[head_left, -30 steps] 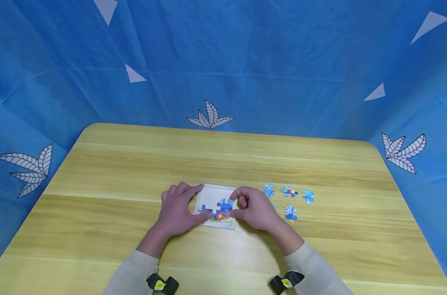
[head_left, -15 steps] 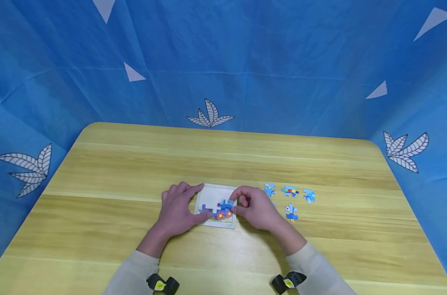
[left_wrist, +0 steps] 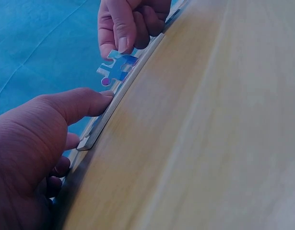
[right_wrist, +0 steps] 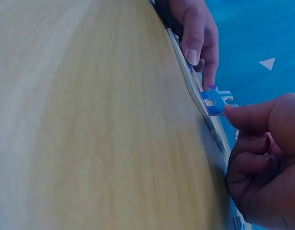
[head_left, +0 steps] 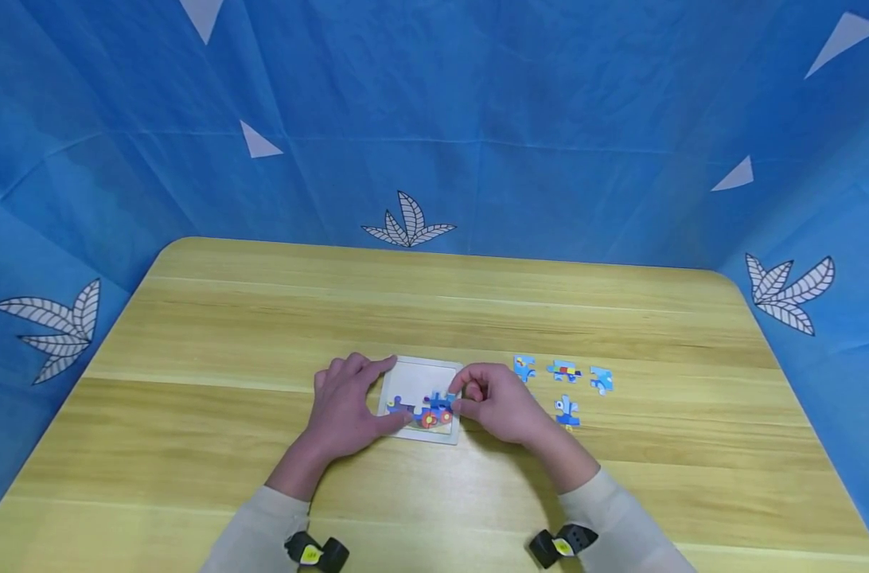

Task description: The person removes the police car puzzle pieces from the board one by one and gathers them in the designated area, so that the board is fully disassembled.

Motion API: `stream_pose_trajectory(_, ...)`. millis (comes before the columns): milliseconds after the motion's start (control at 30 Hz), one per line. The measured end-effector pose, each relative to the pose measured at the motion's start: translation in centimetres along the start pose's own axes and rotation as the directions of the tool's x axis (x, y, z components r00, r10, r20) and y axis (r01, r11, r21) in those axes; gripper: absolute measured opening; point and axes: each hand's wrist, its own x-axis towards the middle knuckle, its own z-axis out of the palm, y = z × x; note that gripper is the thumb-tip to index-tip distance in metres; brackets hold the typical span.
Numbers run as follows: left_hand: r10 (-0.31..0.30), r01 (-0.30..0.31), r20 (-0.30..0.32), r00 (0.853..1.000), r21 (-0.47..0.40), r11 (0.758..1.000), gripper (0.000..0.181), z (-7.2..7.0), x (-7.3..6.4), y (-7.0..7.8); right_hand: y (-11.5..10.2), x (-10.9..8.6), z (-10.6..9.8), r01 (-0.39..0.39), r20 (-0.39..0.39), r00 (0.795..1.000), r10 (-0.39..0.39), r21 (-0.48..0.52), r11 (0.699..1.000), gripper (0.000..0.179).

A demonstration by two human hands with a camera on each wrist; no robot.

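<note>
On my head feed the left hand [head_left: 350, 410] is spread at the left side of a shallow white puzzle tray [head_left: 422, 377], index fingertip at its far left corner and thumb reaching over the near side. The right hand [head_left: 497, 403] pinches a blue jigsaw piece [right_wrist: 220, 102] between thumb and index finger, the other fingers curled in. I have that piece over the right part of the tray, just beyond the fitted pieces [head_left: 430, 419] with their red and yellow wheels; my wrist views show it tilted, a purple knob at one end, but I can't tell whether it touches the tray. Four loose jigsaw pieces [head_left: 564, 371] lie on the wood-grain table [head_left: 434, 302], to the right of the tray: three in a row, one nearer. I see pale sleeves [head_left: 259, 529] with a black wrist camera [head_left: 547, 549] by each cuff. Behind the table hangs a blue cloth [head_left: 434, 95] printed with white leaves and triangles.
</note>
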Motion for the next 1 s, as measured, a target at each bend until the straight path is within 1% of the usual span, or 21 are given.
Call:
stream_pose_trajectory(100, 0.005, -0.005, -0.002, 1.0, -0.002, 1.0, 0.085, -0.01, 0.0, -0.03, 0.02, -0.07, -0.02, -0.009, 0.012, 1.0, 0.009, -0.003, 1.0, 0.008)
stream_pose_trajectory(167, 0.007, -0.007, -0.002, 1.0, -0.002, 1.0, 0.085, -0.02, 0.0, -0.05, 0.07, -0.16, 0.02, -0.013, 0.019, 1.0, 0.013, -0.028, 1.0, 0.007)
stream_pose_trajectory(267, 0.007, -0.007, -0.002, 1.0, -0.002, 1.0, 0.085, -0.08, -0.02, -0.02, 0.1, -0.33, 0.16, -0.001, 0.02, 1.0, 0.003, -0.115, 0.993, 0.01)
stream_pose_trajectory(367, 0.004, -0.004, -0.001, 1.0, 0.0, 1.0, 0.085, -0.12, -0.02, 0.03, 0.01, -0.43, 0.33, 0.016, 0.008, 1.0, -0.015, -0.205, 0.979, 0.013)
stream_pose_trajectory(467, 0.0, 0.0, 0.0, 1.0, 0.001, 1.0, 0.085, -0.12, -0.02, 0.06, -0.16, -0.46, 0.41, 0.012, -0.011, 1.0, -0.015, -0.235, 0.972, 0.016)
stream_pose_trajectory(667, -0.003, 0.003, -0.002, 1.0, -0.002, 1.0, 0.084, -0.08, -0.01, 0.11, -0.23, -0.44, 0.36, -0.016, -0.036, 0.999, 0.009, -0.196, 0.981, 0.017)
stream_pose_trajectory(867, 0.001, -0.001, -0.003, 1.0, -0.003, 1.0, 0.084, -0.05, -0.03, 0.08, -0.08, -0.49, 0.31, -0.018, -0.05, 0.999, 0.013, -0.116, 0.993, 0.012)
stream_pose_trajectory(1000, 0.001, -0.001, -0.001, 1.0, -0.002, 1.0, 0.084, -0.07, -0.02, 0.12, -0.25, -0.68, 0.12, -0.043, -0.067, 0.997, 0.039, -0.056, 0.998, 0.01)
